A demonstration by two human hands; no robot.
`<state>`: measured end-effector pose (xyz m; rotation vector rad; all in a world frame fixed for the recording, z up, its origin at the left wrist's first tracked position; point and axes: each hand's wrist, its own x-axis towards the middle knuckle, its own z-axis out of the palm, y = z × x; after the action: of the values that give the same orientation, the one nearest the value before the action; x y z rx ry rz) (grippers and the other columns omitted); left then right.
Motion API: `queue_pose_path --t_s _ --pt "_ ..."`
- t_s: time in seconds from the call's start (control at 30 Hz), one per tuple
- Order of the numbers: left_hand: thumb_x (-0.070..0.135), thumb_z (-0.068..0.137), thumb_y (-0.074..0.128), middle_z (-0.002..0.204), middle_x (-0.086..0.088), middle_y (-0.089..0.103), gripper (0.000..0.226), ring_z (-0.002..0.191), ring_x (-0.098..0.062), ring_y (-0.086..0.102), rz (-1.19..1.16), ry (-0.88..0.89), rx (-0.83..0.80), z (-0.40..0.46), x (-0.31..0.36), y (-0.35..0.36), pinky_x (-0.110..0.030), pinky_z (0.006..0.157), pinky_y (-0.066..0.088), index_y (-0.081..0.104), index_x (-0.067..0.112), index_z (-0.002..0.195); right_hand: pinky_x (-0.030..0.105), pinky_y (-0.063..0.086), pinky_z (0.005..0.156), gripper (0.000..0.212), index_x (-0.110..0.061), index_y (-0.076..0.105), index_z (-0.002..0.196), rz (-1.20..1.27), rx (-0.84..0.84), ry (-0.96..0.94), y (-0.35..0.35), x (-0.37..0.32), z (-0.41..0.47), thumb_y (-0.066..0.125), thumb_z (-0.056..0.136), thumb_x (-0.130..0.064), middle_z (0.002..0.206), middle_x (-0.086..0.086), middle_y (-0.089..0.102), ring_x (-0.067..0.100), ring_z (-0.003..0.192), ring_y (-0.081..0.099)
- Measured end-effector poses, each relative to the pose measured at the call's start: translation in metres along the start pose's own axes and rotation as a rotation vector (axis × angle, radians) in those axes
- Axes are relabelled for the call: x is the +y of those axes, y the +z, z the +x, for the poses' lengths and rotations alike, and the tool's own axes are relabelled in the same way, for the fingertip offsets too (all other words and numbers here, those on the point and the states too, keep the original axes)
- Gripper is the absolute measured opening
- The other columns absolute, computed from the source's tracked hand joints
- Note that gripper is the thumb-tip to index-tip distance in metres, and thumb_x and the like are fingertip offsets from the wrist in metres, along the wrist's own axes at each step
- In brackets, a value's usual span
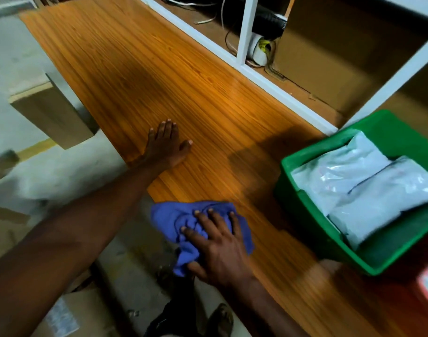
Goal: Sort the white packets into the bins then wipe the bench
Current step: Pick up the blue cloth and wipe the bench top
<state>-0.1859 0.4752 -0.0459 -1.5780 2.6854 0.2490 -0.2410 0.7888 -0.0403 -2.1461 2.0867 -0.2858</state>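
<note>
A: Where the long orange wood-grain bench [183, 81] meets its near edge, what does the right hand [222, 249] do?

B: It presses a crumpled blue-violet cloth [181, 222] against the bench, fingers spread over the top and thumb tucked under a fold, so that the cloth is gripped. Part of the cloth overhangs the near edge.

A: And the left hand [165, 145]?

B: It lies flat and open on the bench, fingers straight and held together, palm down, well apart from the cloth.

A: Where are the white plastic packets [361, 188]?

B: Inside the green rectangular plastic bin [303, 215], which stands on the bench to the right. At least two lie side by side and fill most of it.

A: Other features?

B: A white-framed shelf unit [247, 27] holding cables runs along the far edge, and brown cardboard boxes [50, 113] stand on the floor at left.
</note>
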Motion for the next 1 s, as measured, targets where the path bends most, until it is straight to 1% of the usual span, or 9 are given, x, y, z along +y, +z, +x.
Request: queue_pose_path --t_s 0.1,0.17,0.23,0.33,0.4,0.57,0.7,0.83,1.0 --pt "0.061 0.098 0.028 0.165 -0.012 0.003 0.082 0.152 -0.026 0.001 0.009 -0.009 -0.01 -0.016 0.008 0.005 -0.051 0.121 0.001 0.007 0.007 0.156 0.061 0.023 0.113 0.069 -0.044 0.052 0.138 0.033 0.0 0.139 -0.013 0.045 -0.025 0.055 0.072 -0.064 0.156 0.0 0.043 0.032 0.141 0.041" --pt "0.06 0.098 0.026 0.165 -0.012 0.003 0.081 0.152 -0.026 0.001 0.007 -0.021 -0.021 -0.025 0.011 0.008 -0.051 0.121 0.001 0.006 0.007 0.156 0.055 0.033 0.111 0.066 -0.039 0.056 0.137 0.061 0.033 0.227 -0.02 0.074 -0.031 0.052 0.075 -0.062 0.153 0.006 0.047 0.036 0.138 0.044" --pt "0.06 0.099 0.026 0.165 -0.012 0.004 0.08 0.152 -0.026 0.001 0.001 -0.028 -0.014 -0.031 0.013 0.011 -0.051 0.121 0.001 0.007 0.008 0.156 0.056 0.041 0.107 0.067 -0.034 0.056 0.139 0.129 0.035 0.289 -0.022 0.086 -0.029 0.051 0.077 -0.059 0.153 0.01 0.046 0.039 0.14 0.041" --pt "0.058 0.099 0.028 0.165 -0.013 0.008 0.078 0.152 -0.027 0.005 -0.007 -0.017 0.046 -0.028 0.01 0.018 -0.052 0.121 0.001 0.011 0.007 0.156 0.056 0.038 0.109 0.066 -0.038 0.056 0.137 0.08 0.051 0.372 -0.023 0.075 -0.021 0.055 0.075 -0.061 0.152 0.006 0.047 0.034 0.14 0.041" --pt "0.058 0.099 0.029 0.164 -0.014 0.011 0.079 0.152 -0.028 0.007 -0.012 -0.007 0.065 -0.026 0.007 0.022 -0.052 0.121 0.001 0.014 0.007 0.156 0.057 0.031 0.111 0.066 -0.041 0.057 0.134 0.04 0.063 0.367 -0.022 0.057 -0.021 0.055 0.073 -0.064 0.151 0.003 0.048 0.032 0.139 0.042" --pt "0.061 0.097 0.024 0.165 -0.012 0.009 0.08 0.152 -0.027 0.005 -0.006 -0.006 0.053 -0.025 0.006 0.019 -0.052 0.121 0.0 0.011 0.008 0.156 0.065 0.023 0.111 0.067 -0.042 0.054 0.135 0.028 0.025 0.17 -0.004 -0.007 -0.048 0.055 0.074 -0.068 0.154 0.004 0.045 0.036 0.141 0.039" --pt "0.065 0.096 0.017 0.165 -0.011 0.002 0.083 0.152 -0.027 -0.001 -0.004 0.023 0.004 -0.029 0.004 0.013 -0.051 0.121 -0.002 0.003 0.009 0.157 0.063 0.024 0.111 0.068 -0.045 0.049 0.14 -0.019 -0.005 0.161 -0.003 -0.008 -0.087 0.048 0.079 -0.074 0.156 0.002 0.042 0.035 0.141 0.041" --pt "0.067 0.095 0.014 0.165 -0.014 0.001 0.086 0.152 -0.029 -0.001 0.007 0.039 -0.018 -0.032 0.004 0.011 -0.052 0.121 -0.001 0.003 0.009 0.157 0.066 0.03 0.108 0.068 -0.04 0.056 0.138 -0.016 0.033 0.348 -0.015 0.035 -0.13 0.053 0.075 -0.066 0.151 0.006 0.049 0.037 0.136 0.046" --pt "0.069 0.093 0.011 0.165 -0.014 0.005 0.086 0.152 -0.031 0.003 0.029 0.128 -0.002 -0.065 0.026 0.009 -0.053 0.121 0.005 0.007 0.01 0.156 0.061 0.032 0.105 0.068 -0.036 0.058 0.135 -0.068 0.081 0.59 -0.031 0.074 -0.138 0.046 0.076 -0.068 0.148 0.006 0.052 0.033 0.133 0.045"
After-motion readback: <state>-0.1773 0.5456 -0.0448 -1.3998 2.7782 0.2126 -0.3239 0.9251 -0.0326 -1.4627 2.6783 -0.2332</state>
